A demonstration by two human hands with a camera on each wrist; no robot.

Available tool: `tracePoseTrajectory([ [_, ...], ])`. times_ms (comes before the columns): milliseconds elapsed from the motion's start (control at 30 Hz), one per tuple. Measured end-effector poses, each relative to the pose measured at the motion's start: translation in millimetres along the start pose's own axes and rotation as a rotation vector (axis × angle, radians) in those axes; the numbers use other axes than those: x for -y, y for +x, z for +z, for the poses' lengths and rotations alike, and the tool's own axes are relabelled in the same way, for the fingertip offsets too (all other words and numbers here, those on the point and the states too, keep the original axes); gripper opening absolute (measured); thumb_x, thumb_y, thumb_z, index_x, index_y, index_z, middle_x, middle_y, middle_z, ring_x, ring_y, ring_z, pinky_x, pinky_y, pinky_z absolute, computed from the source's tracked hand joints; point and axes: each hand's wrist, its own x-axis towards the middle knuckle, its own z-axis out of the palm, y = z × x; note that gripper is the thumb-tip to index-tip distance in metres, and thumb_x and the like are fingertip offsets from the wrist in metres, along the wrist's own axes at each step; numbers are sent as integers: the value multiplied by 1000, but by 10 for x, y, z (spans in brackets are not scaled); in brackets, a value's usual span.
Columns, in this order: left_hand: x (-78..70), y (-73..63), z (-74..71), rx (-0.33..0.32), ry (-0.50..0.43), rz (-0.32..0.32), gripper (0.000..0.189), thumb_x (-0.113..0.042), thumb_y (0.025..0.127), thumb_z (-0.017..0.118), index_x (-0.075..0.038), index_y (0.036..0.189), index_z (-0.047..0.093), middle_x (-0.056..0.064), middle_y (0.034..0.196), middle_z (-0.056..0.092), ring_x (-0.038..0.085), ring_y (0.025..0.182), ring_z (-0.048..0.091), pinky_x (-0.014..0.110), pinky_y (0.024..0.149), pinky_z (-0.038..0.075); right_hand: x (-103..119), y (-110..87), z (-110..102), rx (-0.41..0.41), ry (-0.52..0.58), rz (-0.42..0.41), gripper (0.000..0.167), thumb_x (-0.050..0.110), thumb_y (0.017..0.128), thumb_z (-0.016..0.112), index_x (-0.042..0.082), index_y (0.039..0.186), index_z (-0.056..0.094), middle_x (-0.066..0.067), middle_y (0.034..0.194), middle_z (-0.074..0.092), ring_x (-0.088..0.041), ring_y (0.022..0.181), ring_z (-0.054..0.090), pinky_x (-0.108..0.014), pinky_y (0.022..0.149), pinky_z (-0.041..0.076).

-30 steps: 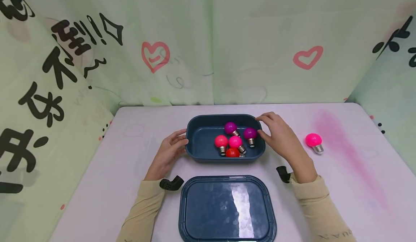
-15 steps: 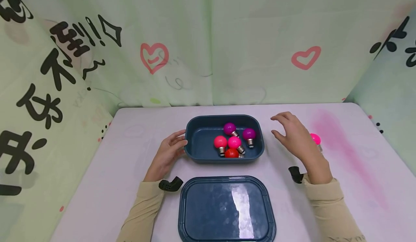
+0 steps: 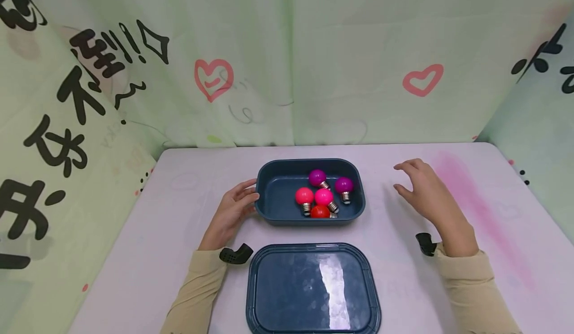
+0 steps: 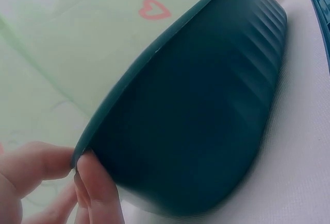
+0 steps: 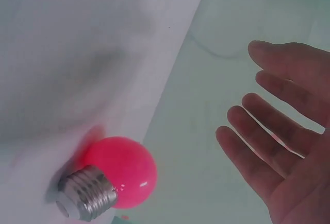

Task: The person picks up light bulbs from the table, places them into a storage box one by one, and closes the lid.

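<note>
A dark blue box [image 3: 280,194] stands on the table with several light bulbs inside: two purple bulbs [image 3: 317,177], two pink ones [image 3: 324,196] and a red one [image 3: 320,211]. At its left end my left hand [image 3: 230,212] pinches the rim; the left wrist view has fingertips [image 4: 98,183] against the outer wall just below the edge. My right hand [image 3: 432,194] hovers right of the box, fingers loosely spread and holding nothing. Beside it in the right wrist view, a pink bulb [image 5: 124,170] lies on the table; the head view has it hidden behind that hand.
A dark blue lid [image 3: 309,289] lies flat on the table in front of the box. The white table [image 3: 193,174] bears a pink stain at the right. Green fabric walls [image 3: 332,75] with hearts and black lettering enclose the table's back and sides.
My right hand has left the box's right end and moved rightward over the lone pink bulb, covering it in the head view. The left hand, box and lid have stayed put.
</note>
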Motion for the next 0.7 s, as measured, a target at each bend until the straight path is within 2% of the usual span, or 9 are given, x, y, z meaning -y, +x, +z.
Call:
tracePoseTrajectory([
  [300,7,6,7,7,-4,3,47,-11,96,65,-14,141,53,0,111,59,12,92,58,25,77,52,-185,-89,-42,2,-23,17,39,-5,81,73,-14,116,59,-34,115,53,-50,107,49,-61,94,39],
  [700,2,3,-1,7,-8,1,47,-11,96,65,-13,141,53,1,112,60,11,92,59,25,77,52,-368,-174,-59,92,-27,108,42,-1,82,71,-16,119,56,-39,117,49,-55,108,42,-63,94,38],
])
